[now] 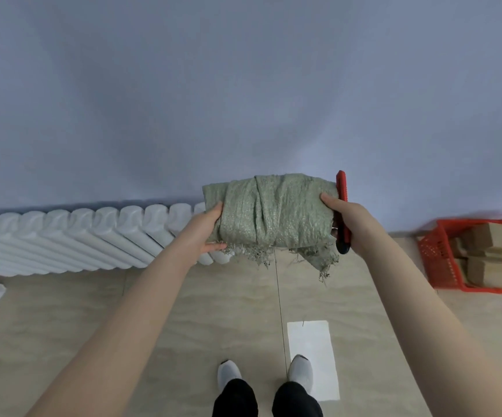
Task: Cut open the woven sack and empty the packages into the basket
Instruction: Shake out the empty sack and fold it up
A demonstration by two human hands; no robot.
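Between left hand [210, 225], right hand [352, 221], folded sack [274, 212]

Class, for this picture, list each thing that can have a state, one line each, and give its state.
woven sack: rolled up, frayed edge hanging down, held off the floor.
left hand: grips the sack's left end.
right hand: holds the sack's right end and the knife.
knife: upright beside the sack, blade not seen.
basket: on the floor, holding packages.
packages: lying inside the basket.
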